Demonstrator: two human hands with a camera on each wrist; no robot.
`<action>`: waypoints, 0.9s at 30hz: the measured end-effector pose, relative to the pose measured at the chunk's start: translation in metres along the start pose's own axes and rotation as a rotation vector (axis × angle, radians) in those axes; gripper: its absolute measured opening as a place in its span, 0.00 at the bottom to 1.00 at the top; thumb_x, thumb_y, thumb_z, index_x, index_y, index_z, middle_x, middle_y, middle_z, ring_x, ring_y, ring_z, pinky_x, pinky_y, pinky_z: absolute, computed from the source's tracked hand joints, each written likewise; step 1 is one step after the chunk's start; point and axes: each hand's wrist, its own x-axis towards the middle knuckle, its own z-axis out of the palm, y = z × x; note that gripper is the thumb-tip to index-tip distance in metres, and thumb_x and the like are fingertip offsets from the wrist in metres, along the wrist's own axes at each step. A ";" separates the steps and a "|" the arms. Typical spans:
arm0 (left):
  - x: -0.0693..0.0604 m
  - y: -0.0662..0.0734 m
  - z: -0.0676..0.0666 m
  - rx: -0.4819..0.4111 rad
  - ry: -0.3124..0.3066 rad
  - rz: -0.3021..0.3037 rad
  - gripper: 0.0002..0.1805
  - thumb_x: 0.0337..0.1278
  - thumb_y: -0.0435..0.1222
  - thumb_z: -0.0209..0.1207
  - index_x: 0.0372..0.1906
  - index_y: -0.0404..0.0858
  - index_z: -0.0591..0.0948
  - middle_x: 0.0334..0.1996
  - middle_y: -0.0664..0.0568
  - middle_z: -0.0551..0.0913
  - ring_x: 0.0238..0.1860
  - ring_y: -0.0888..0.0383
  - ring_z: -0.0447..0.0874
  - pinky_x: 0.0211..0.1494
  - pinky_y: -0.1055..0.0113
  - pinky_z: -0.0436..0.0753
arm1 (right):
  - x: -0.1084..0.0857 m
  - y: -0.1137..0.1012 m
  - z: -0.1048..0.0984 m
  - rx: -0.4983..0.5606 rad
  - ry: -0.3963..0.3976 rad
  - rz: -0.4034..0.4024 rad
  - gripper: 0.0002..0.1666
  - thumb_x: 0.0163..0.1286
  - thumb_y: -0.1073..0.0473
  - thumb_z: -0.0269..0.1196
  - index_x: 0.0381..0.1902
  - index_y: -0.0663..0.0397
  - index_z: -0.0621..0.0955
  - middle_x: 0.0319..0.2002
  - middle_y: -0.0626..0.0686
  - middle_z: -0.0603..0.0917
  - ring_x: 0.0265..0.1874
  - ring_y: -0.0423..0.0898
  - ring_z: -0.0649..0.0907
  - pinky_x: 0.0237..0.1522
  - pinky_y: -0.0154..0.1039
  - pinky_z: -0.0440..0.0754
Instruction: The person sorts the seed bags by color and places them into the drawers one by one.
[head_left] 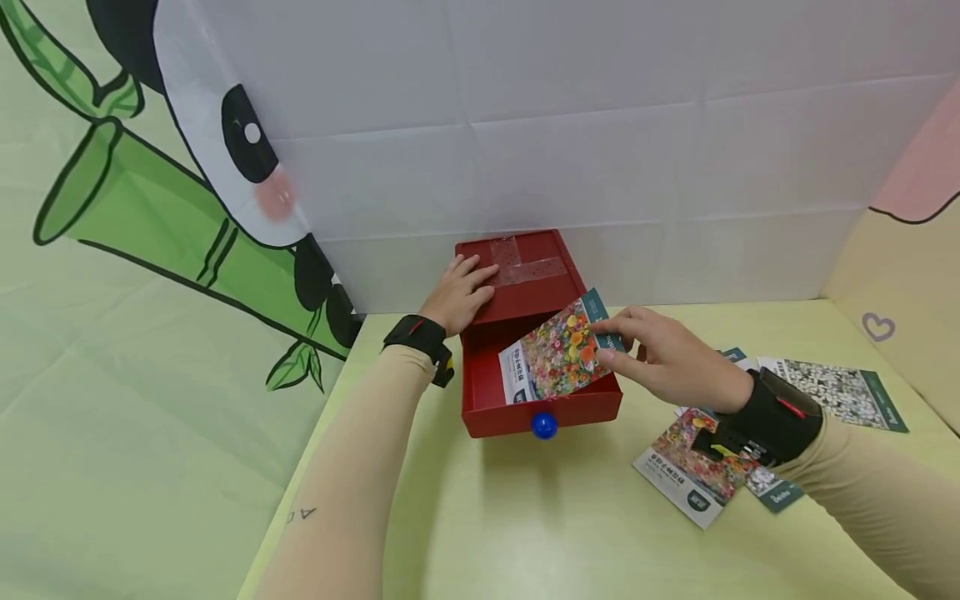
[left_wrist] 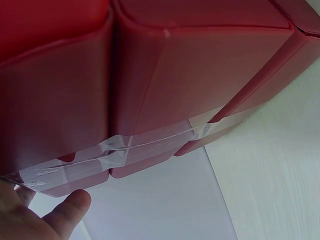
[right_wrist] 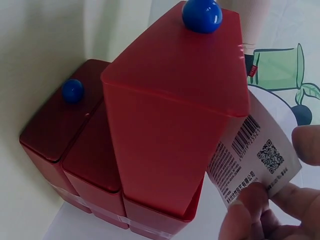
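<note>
A red box unit [head_left: 517,258] stands against the back wall, its top drawer [head_left: 487,417] pulled out, with a blue knob [head_left: 544,425] on the front. My left hand [head_left: 456,296] rests on the top's left side, fingers spread; its fingertips [left_wrist: 75,205] show beside the box in the left wrist view. Between thumb and fingers my right hand [head_left: 667,354] pinches the green edge of a flower-printed packet [head_left: 562,350], whose other end lies tilted inside the drawer. The right wrist view shows the packet's printed back [right_wrist: 255,150] beside the drawer's side [right_wrist: 160,145].
Several more packets lie overlapping on the table to the right, one with red flowers [head_left: 690,467] and one with white flowers [head_left: 840,392]. Below the pulled-out drawer, other closed drawers [right_wrist: 95,145] show in the right wrist view. A printed cloth wall [head_left: 562,167] stands behind.
</note>
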 end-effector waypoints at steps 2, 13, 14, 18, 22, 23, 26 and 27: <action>0.001 0.000 0.000 0.005 0.001 -0.001 0.27 0.72 0.47 0.40 0.73 0.49 0.64 0.75 0.47 0.52 0.76 0.48 0.37 0.75 0.52 0.45 | 0.001 0.003 0.002 -0.008 0.004 -0.025 0.24 0.72 0.51 0.58 0.61 0.56 0.76 0.40 0.45 0.75 0.29 0.42 0.73 0.28 0.34 0.74; 0.003 0.004 -0.001 0.014 0.001 -0.003 0.27 0.73 0.47 0.40 0.73 0.48 0.64 0.75 0.46 0.51 0.76 0.48 0.37 0.76 0.54 0.43 | 0.007 0.013 0.004 -0.006 -0.012 -0.059 0.16 0.73 0.54 0.57 0.53 0.53 0.81 0.37 0.43 0.76 0.28 0.42 0.73 0.27 0.34 0.72; 0.003 0.004 -0.001 0.014 -0.001 -0.003 0.27 0.73 0.46 0.40 0.73 0.48 0.64 0.75 0.46 0.51 0.76 0.48 0.36 0.76 0.54 0.43 | 0.008 0.013 0.004 -0.009 -0.014 -0.062 0.15 0.73 0.54 0.57 0.53 0.52 0.81 0.36 0.43 0.76 0.27 0.41 0.73 0.27 0.33 0.72; 0.005 0.005 0.000 0.002 0.002 -0.008 0.26 0.73 0.46 0.40 0.72 0.48 0.64 0.75 0.46 0.51 0.76 0.48 0.36 0.76 0.54 0.43 | 0.012 0.018 0.005 -0.030 -0.006 -0.087 0.13 0.72 0.56 0.58 0.50 0.52 0.83 0.34 0.42 0.78 0.26 0.39 0.73 0.26 0.33 0.72; 0.007 0.004 0.001 0.000 0.008 -0.012 0.26 0.73 0.46 0.40 0.72 0.48 0.64 0.75 0.46 0.51 0.76 0.47 0.36 0.76 0.53 0.43 | 0.019 0.022 0.005 -0.038 -0.011 -0.101 0.12 0.71 0.58 0.59 0.48 0.53 0.84 0.31 0.42 0.79 0.23 0.39 0.72 0.25 0.33 0.72; 0.007 0.004 0.002 0.002 0.007 -0.012 0.26 0.73 0.46 0.40 0.73 0.48 0.64 0.75 0.46 0.51 0.76 0.47 0.36 0.76 0.53 0.43 | 0.020 0.023 0.005 -0.036 -0.015 -0.099 0.12 0.71 0.59 0.59 0.48 0.54 0.84 0.30 0.42 0.79 0.22 0.39 0.72 0.25 0.34 0.72; 0.008 0.003 0.002 0.010 0.005 -0.008 0.27 0.73 0.46 0.40 0.73 0.48 0.64 0.75 0.46 0.51 0.76 0.48 0.36 0.76 0.54 0.42 | 0.023 0.023 0.006 -0.037 -0.031 -0.084 0.12 0.71 0.59 0.60 0.49 0.54 0.83 0.27 0.41 0.79 0.21 0.38 0.72 0.25 0.34 0.72; 0.009 0.003 0.002 0.010 0.006 -0.004 0.26 0.73 0.46 0.40 0.73 0.48 0.64 0.75 0.46 0.51 0.76 0.48 0.36 0.76 0.55 0.41 | 0.024 0.023 0.006 -0.041 -0.036 -0.080 0.12 0.71 0.58 0.60 0.49 0.54 0.83 0.26 0.40 0.78 0.20 0.38 0.72 0.25 0.34 0.72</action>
